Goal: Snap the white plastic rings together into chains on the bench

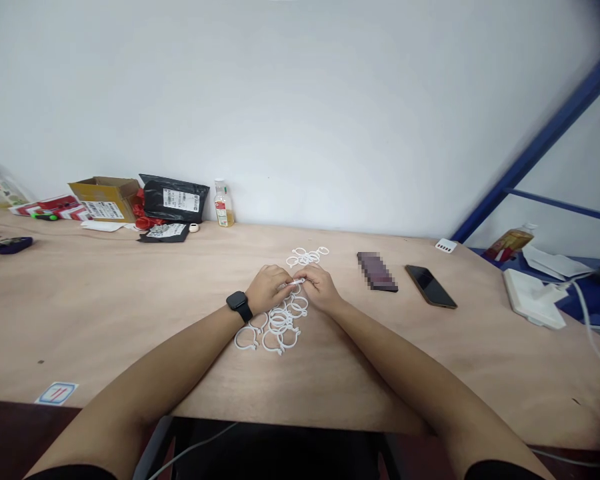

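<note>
The left hand (269, 287) and right hand (321, 288) meet over the table (130, 300); both sets of fingertips pinch one white ring (298, 281), apparently to steady it from two sides; near rings (280, 323) lie wearer-side, likely for easy reach; far rings (307, 257) lie just beyond.

White ring (297, 282) between the fingers (281, 275).

ok so two hands (270, 285), one watch (238, 301), easily a dozen white rings (281, 324) (too tangled for exact tally), one cardboard box (121, 194), at least two bottles (224, 207) and seemingly two phones (431, 287)
</note>
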Demonstrator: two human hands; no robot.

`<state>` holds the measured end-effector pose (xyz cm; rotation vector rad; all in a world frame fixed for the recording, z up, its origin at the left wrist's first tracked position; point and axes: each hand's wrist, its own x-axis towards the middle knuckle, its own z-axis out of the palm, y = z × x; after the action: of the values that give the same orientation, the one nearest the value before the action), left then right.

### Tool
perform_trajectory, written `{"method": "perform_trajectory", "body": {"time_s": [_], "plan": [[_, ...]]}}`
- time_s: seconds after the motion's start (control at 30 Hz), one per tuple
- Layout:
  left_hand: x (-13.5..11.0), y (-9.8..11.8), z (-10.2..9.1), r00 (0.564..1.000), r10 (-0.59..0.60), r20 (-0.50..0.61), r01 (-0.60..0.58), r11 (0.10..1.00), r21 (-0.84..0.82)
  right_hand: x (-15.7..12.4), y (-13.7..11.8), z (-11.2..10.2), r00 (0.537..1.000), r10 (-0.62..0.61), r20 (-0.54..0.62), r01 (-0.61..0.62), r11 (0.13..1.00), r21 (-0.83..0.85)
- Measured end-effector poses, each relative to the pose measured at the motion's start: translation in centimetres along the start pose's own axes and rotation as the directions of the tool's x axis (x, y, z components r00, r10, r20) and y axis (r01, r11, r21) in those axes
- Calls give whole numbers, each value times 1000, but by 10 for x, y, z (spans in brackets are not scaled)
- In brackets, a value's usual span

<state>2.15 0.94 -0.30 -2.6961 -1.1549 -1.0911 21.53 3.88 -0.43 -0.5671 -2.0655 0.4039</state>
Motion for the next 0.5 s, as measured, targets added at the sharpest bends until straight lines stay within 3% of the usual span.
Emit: {"method": "perform_trajectory", "body": {"time_s": [0.13,0.23,0.4,0.5], "plan": [[-1,-2,-1,997,-8,-76,2,997,-72,0,13,-2,998,59,3,-59,997,-54],[-1,-2,-2,995,-10,-100,1,996,-92,0,29,-9,982,186,40,-168,945,-281],[-1,0,-5,999,4,-50,-9,995,-104,-3,55,-22,886,451,109,-314,756,-575],[0,1,-6,999,3,-48,-8,995,-100,-5,59,-23,851,503,152,-310,715,-627]]}}
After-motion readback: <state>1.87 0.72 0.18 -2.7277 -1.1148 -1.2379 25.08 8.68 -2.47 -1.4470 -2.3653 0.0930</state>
